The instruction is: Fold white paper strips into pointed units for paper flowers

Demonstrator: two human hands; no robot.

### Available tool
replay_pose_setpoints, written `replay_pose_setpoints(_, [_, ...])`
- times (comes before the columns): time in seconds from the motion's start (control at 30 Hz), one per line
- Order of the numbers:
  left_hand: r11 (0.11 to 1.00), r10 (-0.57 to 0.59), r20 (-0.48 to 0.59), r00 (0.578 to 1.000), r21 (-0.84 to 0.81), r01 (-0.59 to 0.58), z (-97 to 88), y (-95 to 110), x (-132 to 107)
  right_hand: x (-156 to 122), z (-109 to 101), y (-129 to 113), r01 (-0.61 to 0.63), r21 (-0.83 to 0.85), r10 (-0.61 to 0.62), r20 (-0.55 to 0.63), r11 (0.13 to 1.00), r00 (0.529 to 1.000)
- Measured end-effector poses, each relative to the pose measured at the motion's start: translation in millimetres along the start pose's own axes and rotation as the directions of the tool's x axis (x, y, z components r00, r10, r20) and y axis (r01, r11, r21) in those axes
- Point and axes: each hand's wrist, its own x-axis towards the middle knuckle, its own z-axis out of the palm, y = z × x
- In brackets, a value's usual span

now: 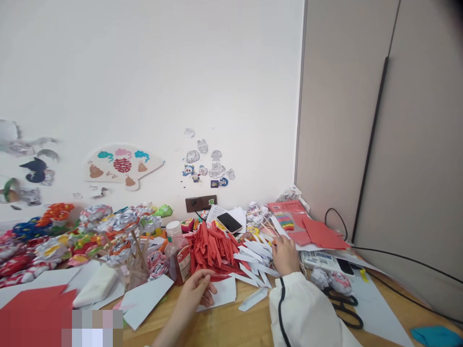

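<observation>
I see the left hand (200, 288) beside the near white paper sheet (224, 292), fingers loosely curled; I cannot tell whether its grip holds anything. The right hand (285, 258) reaches to the right end of the folded white strips (255, 255), its grip hidden from me. Folded red strips (211, 248) lie to their left on the bench (231, 330).

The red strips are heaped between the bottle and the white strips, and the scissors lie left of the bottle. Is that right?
Not quite: in the head view, the scissors lie right of the bottle. The red strips do sit between it and the white strips.
</observation>
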Motion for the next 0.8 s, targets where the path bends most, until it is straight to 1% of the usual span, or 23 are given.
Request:
replay_pose_setpoints(0.07, [1.000,0.004,-0.004,1.000,0.006,-0.004,1.4,1.2,-1.4,4.0,1.0,12.0,-0.083,-0.097,0.085,0.016,0.992,0.996])
replay_pose_setpoints(0.1, [1.000,0.004,-0.004,1.000,0.009,-0.004,1.9,1.3,-1.8,5.6,1.9,16.9,-0.094,-0.127,0.098,0.028,0.987,0.995])
replay_pose_setpoints(0.17, [1.000,0.001,-0.010,1.000,0.016,-0.001,2.7,0.7,-2.0,7.9,4.4,23.4,-0.064,-0.161,0.070,0.035,0.985,0.997])
replay_pose_setpoints(0.27, [1.000,-0.001,-0.014,1.000,0.027,0.001,3.0,-0.3,-1.4,9.0,9.1,25.1,-0.020,-0.204,0.024,0.020,0.979,1.000])
replay_pose_setpoints(0.5, [0.997,-0.001,0.000,1.000,0.072,0.001,3.3,-1.5,-0.8,8.9,16.9,24.4,-0.065,-0.229,0.064,-0.014,0.971,0.998])
replay_pose_setpoints(0.57, [0.994,0.005,0.005,1.000,0.110,-0.005,3.3,-2.6,-0.8,9.2,17.1,25.3,-0.080,-0.227,0.075,-0.031,0.971,0.997])
replay_pose_setpoints(0.63, [0.983,0.023,0.001,1.000,0.183,-0.023,1.6,-3.5,-0.8,9.6,16.1,24.8,-0.080,-0.221,0.072,-0.042,0.972,0.996])
replay_pose_setpoints(0.7, [0.938,0.094,-0.022,0.995,0.338,-0.081,-2.3,-3.8,-1.2,9.8,14.2,21.9,-0.048,-0.171,0.038,-0.061,0.984,0.997])
replay_pose_setpoints(0.73, [0.889,0.150,-0.032,0.988,0.443,-0.121,-4.9,-3.4,-1.8,9.5,13.1,19.0,-0.014,-0.123,0.005,-0.075,0.992,0.997])
replay_pose_setpoints(0.8, [0.734,0.262,0.001,0.965,0.649,-0.200,-9.7,-1.7,-4.2,7.3,10.9,10.1,0.092,0.012,-0.090,-0.112,0.996,0.990])
